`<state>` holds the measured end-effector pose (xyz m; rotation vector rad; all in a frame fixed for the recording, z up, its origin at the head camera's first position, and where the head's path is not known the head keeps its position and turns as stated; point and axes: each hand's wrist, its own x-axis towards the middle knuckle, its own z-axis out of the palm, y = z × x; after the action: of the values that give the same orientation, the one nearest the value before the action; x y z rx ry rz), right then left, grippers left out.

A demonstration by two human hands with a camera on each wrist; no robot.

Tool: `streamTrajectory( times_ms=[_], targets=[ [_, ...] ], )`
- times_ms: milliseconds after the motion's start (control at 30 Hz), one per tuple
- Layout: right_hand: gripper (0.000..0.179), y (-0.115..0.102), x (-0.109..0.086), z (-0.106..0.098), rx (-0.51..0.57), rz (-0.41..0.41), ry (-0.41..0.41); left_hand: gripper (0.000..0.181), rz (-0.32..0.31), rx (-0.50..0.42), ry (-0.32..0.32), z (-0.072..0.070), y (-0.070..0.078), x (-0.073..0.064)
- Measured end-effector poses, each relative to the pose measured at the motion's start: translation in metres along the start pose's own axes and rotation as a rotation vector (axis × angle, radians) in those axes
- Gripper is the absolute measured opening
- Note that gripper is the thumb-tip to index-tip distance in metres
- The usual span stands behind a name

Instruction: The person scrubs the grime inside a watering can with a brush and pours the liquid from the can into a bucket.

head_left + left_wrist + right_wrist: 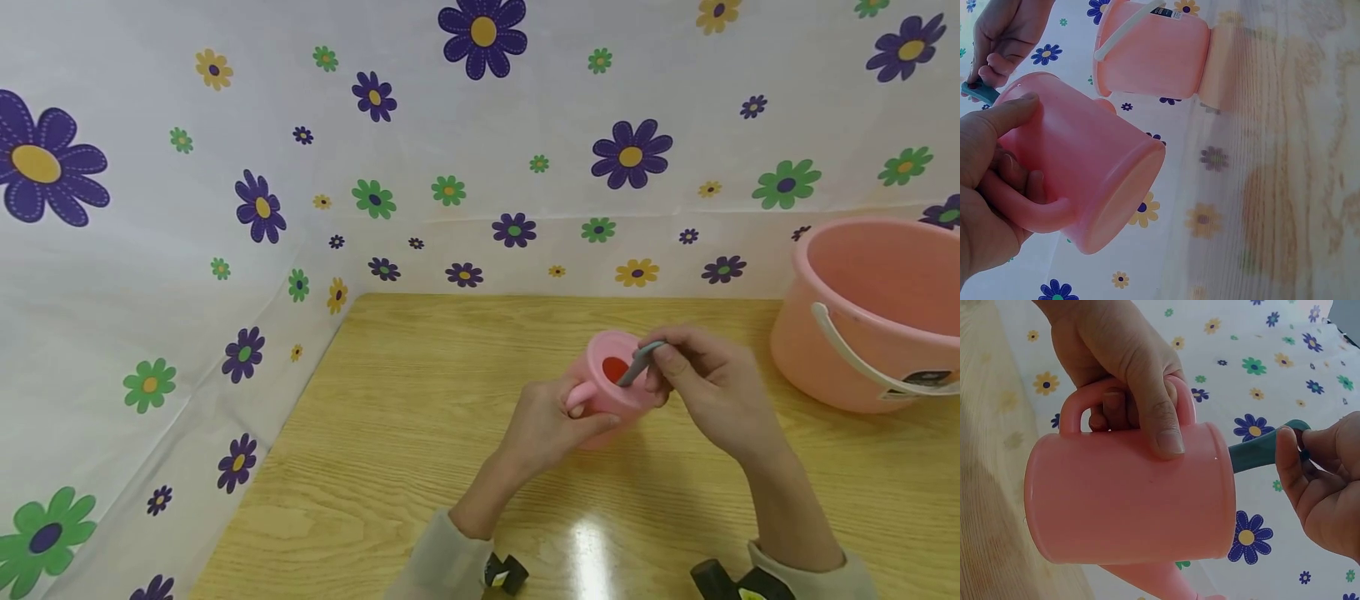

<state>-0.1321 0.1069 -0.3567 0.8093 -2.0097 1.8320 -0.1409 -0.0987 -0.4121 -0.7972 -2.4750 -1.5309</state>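
Observation:
A small pink watering can point(1129, 494) is tilted just above or on the table in the head view; I cannot tell whether its base touches. My left hand point(543, 421) grips it by the handle, thumb pressed on its side. Part of its spout point(1147, 581) shows below the body in the right wrist view. From the round top opening sticks a teal handle point(1254, 454), its lower end hidden inside the can. My right hand point(712, 392) pinches the outer end of this handle between thumb and fingers.
To the right stands a large pink bucket point(832, 342) with a white carrying handle point(847, 350). The wood-grain table point(390, 400) ends at a white flower-print cloth point(420, 117) hanging behind and on the left.

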Motion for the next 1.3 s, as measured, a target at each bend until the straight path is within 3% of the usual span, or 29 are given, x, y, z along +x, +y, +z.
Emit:
streamTrajectory(
  times_ms=[133, 500, 733, 900, 1100, 1300],
  targets=[
    [0.015, 0.001, 0.001, 0.001, -0.058, 0.024, -0.017, 0.025, 0.006, 0.009, 0.004, 0.000, 0.000, 0.000],
    [0.016, 0.006, 0.001, 0.004, -0.184, 0.126, -0.118, 0.042, 0.013, 0.024, -0.005, 0.001, 0.000, 0.001],
    [0.025, 0.007, 0.001, 0.008, -0.261, 0.146, -0.133, 0.024, 0.014, 0.017, 0.000, 0.003, -0.002, 0.000],
    [0.019, 0.005, -0.002, 0.012, -0.235, 0.177, -0.132, 0.029, 0.025, 0.032, 0.020, 0.003, -0.002, 0.000],
    [0.013, 0.006, -0.003, 0.021, -0.261, 0.110, -0.105, 0.042, 0.029, 0.068, 0.033, 0.002, -0.002, 0.000],
    [0.017, 0.012, -0.003, 0.027, -0.366, -0.029, -0.078, 0.035, 0.023, 0.073, 0.035, 0.001, -0.002, 0.000]
  ],
)
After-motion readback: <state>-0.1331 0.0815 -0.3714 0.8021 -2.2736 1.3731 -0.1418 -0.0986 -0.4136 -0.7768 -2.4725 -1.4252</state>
